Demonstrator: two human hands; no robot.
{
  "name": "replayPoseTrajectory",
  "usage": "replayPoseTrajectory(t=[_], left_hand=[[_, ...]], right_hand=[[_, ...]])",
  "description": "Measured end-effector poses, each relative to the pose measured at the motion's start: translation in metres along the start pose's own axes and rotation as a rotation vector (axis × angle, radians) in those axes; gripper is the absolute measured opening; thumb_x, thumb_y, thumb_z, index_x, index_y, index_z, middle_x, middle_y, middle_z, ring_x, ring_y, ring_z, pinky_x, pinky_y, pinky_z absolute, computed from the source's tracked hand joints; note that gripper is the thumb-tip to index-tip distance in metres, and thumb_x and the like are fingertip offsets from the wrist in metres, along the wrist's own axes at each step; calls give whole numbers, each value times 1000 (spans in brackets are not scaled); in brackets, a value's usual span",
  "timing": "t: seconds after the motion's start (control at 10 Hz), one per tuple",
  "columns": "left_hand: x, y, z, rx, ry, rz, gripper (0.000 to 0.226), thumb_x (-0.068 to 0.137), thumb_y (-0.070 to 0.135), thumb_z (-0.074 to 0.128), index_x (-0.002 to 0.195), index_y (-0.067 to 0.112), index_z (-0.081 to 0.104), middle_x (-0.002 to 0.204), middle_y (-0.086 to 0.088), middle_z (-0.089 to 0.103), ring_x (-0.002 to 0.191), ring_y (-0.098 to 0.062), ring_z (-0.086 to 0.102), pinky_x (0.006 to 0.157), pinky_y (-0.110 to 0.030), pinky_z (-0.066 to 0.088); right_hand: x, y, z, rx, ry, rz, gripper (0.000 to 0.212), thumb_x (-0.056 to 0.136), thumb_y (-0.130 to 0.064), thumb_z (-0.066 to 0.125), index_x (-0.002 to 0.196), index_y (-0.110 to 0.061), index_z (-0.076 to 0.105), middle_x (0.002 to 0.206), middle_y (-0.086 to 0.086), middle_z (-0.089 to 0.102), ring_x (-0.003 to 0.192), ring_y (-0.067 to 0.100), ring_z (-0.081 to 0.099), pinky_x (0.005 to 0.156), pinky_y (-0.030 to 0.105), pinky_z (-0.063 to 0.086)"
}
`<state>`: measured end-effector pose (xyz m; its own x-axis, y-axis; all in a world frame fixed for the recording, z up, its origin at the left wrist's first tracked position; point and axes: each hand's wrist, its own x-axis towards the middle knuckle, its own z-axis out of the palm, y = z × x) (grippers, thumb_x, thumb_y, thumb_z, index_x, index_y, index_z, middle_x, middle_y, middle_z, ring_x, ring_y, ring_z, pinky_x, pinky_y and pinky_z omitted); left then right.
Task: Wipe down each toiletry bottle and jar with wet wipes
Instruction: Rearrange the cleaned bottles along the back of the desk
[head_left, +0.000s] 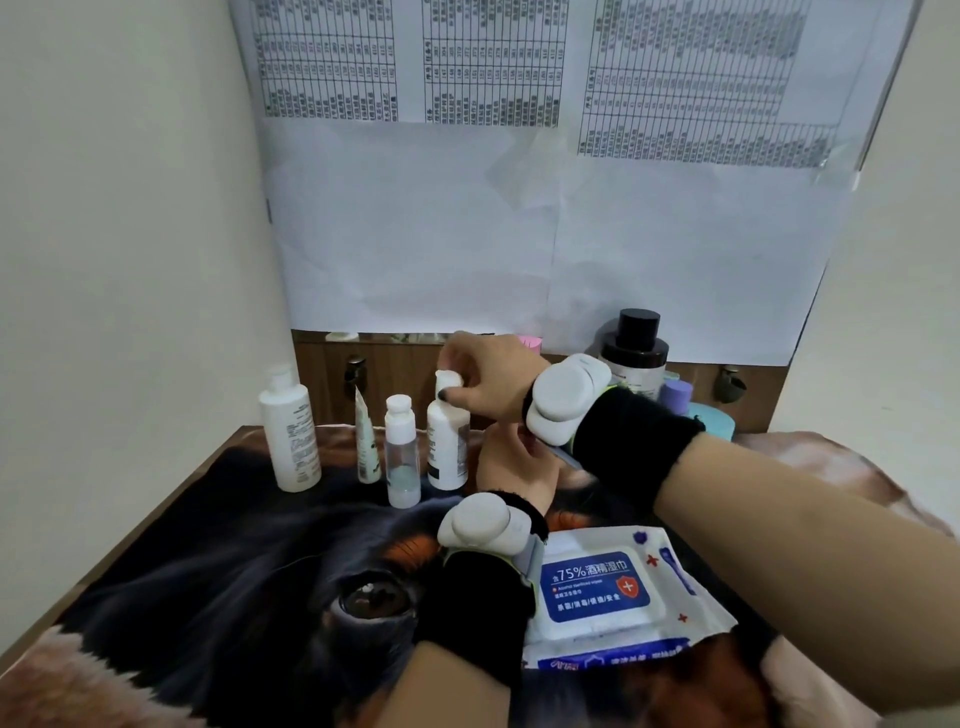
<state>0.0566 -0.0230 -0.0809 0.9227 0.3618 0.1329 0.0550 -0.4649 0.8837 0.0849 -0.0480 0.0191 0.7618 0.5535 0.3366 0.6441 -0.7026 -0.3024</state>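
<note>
Overhead, printed sheets (519, 156) cover the wall above a table draped in a dog-print cloth (234, 571). Nearer the camera lies a wet-wipe pack (608, 597), just right of the left forearm. At the back stand a tall white bottle (290, 431), a thin tube (366, 441), a small clear bottle (401, 457) and a white pump bottle (447, 447). The right hand (488, 382) pinches a white wipe (448, 378) over the pump bottle's cap. The left hand (517, 462) sits beside that bottle's body; its grip is hidden.
</note>
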Motion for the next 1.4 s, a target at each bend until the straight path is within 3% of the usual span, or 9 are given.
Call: replayPoseTrajectory(t=[0.1,0.2,0.4,0.5,0.7,0.9,1.1,1.3,1.4], left_hand=[[7,-3,6,30,91,127,38,77,7,69,113,2,57,103,-14,63,100,-32,61,79,-32,48],[0,2,2,78,148,220,19,88,13,50,104,10,59,108,-8,63,105,-23,58,76,-11,28],[-5,9,-7,-120,314,183,10,83,8,51,83,17,51,82,-6,64,85,-31,61,68,-29,43],[-3,10,-7,-158,346,130,16,84,9,50,100,13,48,81,-2,61,84,-34,62,70,-36,49],[-1,8,-7,-148,279,15,48,86,9,52,132,12,38,103,-11,67,97,-35,62,78,-37,47],[6,2,-6,-136,199,15,44,88,8,50,131,8,45,120,-16,63,111,-34,57,87,-31,44],[4,4,-8,-123,195,9,43,86,10,49,128,2,46,115,-16,63,107,-35,58,82,-29,42],[1,12,-14,-121,129,-75,43,90,5,49,131,-2,40,114,-14,59,114,-32,54,92,-32,39],[-4,16,-17,-126,136,-146,34,90,3,49,123,-2,48,113,-19,59,107,-34,57,85,-32,43]], right_hand=[[3,2,0,0,25,36,24,83,-18,59,107,-16,59,97,1,65,100,24,60,84,34,49],[8,5,-5,10,138,89,24,83,-18,57,107,-17,60,104,3,68,101,26,61,86,40,50],[15,16,-14,-67,115,129,24,85,-16,53,109,-16,59,110,4,68,102,28,60,85,37,50],[16,18,-12,-102,89,140,25,87,-16,51,111,-16,57,110,6,68,102,29,60,81,34,50],[14,17,-7,-265,24,152,30,86,-16,52,115,-17,53,115,8,62,103,31,59,70,31,43],[12,8,-9,-419,-4,156,36,85,-13,54,122,-14,52,122,8,55,111,29,54,73,32,40],[11,-11,-12,-122,117,46,30,85,-14,52,114,-15,62,111,5,66,107,26,59,88,36,49],[8,-34,-5,17,-12,9,28,89,-37,58,105,-16,69,106,0,70,98,17,61,83,26,47],[7,-37,1,50,-90,-13,31,84,-41,65,105,-18,68,99,-4,68,86,10,57,75,22,44]])
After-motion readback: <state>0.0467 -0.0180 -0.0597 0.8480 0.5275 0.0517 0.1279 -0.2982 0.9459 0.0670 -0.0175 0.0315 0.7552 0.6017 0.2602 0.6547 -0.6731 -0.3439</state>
